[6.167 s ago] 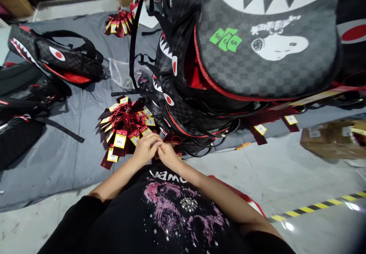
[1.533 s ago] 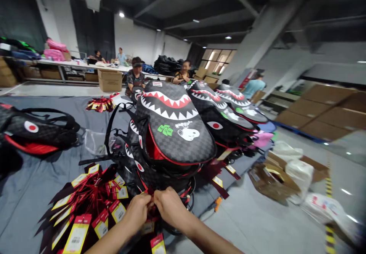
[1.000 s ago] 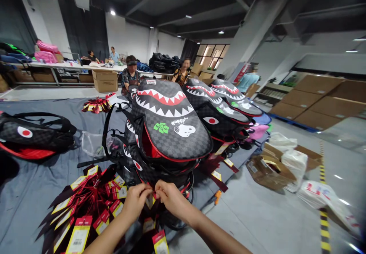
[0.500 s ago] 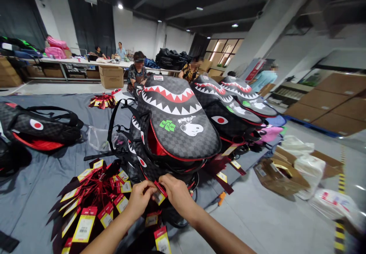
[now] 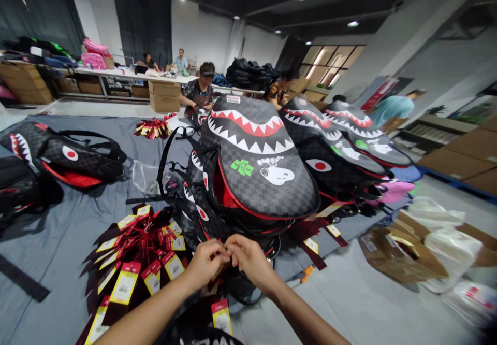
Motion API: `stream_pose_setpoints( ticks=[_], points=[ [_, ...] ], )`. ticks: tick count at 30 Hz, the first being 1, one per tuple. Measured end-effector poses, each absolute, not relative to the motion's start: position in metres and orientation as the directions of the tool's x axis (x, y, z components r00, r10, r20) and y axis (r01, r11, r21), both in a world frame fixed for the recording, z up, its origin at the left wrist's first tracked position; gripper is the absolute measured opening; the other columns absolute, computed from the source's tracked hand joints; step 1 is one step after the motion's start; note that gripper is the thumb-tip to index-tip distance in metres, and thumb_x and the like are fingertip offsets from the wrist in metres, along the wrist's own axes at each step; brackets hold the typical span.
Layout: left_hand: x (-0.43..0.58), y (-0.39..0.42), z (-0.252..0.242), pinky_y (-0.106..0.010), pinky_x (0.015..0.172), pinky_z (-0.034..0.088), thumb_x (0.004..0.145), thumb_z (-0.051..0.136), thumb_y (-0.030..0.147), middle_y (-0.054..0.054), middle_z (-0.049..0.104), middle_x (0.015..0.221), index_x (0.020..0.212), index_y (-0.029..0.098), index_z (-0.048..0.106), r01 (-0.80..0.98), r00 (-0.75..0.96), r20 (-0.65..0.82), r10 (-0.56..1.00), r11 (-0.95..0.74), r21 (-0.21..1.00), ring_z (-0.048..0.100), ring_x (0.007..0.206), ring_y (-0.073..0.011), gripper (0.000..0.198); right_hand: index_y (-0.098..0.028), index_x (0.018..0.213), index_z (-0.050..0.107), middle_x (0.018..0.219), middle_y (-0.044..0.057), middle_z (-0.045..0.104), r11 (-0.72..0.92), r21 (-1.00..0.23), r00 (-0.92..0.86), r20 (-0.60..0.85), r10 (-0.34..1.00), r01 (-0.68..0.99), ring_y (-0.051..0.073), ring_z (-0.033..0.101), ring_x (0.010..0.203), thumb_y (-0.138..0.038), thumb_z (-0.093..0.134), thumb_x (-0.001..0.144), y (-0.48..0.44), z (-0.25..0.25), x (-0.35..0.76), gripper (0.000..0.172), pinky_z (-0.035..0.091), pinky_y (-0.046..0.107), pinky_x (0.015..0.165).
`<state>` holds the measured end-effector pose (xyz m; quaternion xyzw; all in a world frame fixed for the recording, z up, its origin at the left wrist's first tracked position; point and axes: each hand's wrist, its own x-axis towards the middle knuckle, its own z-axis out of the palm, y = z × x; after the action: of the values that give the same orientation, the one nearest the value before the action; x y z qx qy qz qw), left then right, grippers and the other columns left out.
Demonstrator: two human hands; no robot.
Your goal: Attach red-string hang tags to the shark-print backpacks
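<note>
My left hand (image 5: 206,265) and my right hand (image 5: 250,262) meet in front of a stack of backpacks, fingertips pinched together. Whatever small thing they pinch is hidden by the fingers. Right behind them stands a black-and-grey checkered backpack (image 5: 267,179) with a shark-mouth print, a white cartoon dog and a red-lined opening. It lies on another similar bag (image 5: 194,195). To the left of my left hand, a fanned bunch of hang tags (image 5: 123,283), red, yellow and white with dark pieces, spreads over the cloth. Another hang tag (image 5: 221,316) hangs below my hands.
More checkered backpacks (image 5: 322,143) line the table's right side, and one lies on its side (image 5: 77,153) at left. A second tag bunch (image 5: 152,127) is farther back. Co-workers (image 5: 200,88) sit across the table. Cartons and plastic bags (image 5: 404,252) are on the floor at right.
The view has turned left, so the scene sits farther right. My fingertips have come together; the red-and-yellow tag seen between my hands before is now mostly covered.
</note>
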<state>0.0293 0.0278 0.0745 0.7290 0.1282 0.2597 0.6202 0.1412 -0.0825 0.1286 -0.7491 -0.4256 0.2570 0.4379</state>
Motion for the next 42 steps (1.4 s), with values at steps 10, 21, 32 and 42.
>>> stream_pose_setpoints(
  ticks=[10,21,32,42],
  points=[
    [-0.001,0.046,0.044,-0.029,0.079,0.046,0.090,0.052,0.027,-0.004,0.068,0.086,0.089,0.018,0.066,0.137,0.564,-0.071,0.823,-0.009,0.990,0.061,0.082,-0.0154,0.016,-0.020,0.088,0.059,0.081,0.006,0.070,-0.303,-0.925,0.649,-0.087,0.756,0.229,0.014,0.063,0.064,-0.041,0.051,0.088,-0.091,0.116,0.142,0.022,0.047,0.022,0.049],
    [0.008,0.033,0.032,-0.021,0.052,0.049,0.077,0.067,0.048,-0.010,0.073,0.087,0.103,0.010,0.065,0.049,0.778,-0.267,0.568,0.369,0.928,0.069,0.066,-0.0139,0.046,-0.019,0.086,0.057,0.074,0.002,0.063,-0.260,-0.959,0.679,-0.118,0.725,0.111,0.011,0.057,0.057,-0.056,0.061,0.081,-0.086,0.118,0.137,0.038,0.054,0.024,0.052],
    [0.019,0.037,0.045,-0.022,0.050,0.050,0.067,0.079,0.050,-0.006,0.071,0.070,0.082,0.012,0.064,-0.099,0.779,-0.207,0.591,0.443,0.891,0.069,0.060,-0.0158,0.044,-0.018,0.082,0.058,0.076,0.004,0.065,-0.283,-0.959,0.571,-0.241,0.785,-0.017,0.013,0.062,0.062,-0.056,0.064,0.078,-0.086,0.139,0.133,0.038,0.049,0.021,0.047],
    [0.020,0.037,0.068,-0.020,0.045,0.044,0.079,0.068,0.050,-0.001,0.068,0.067,0.076,0.015,0.064,-0.167,0.812,0.043,0.583,0.162,0.973,0.059,0.048,-0.0093,0.035,-0.019,0.078,0.060,0.064,0.001,0.061,-0.377,-0.901,0.515,-0.224,0.828,0.213,0.013,0.056,0.058,-0.049,0.061,0.079,-0.085,0.133,0.140,0.030,0.044,0.023,0.052]
  ],
)
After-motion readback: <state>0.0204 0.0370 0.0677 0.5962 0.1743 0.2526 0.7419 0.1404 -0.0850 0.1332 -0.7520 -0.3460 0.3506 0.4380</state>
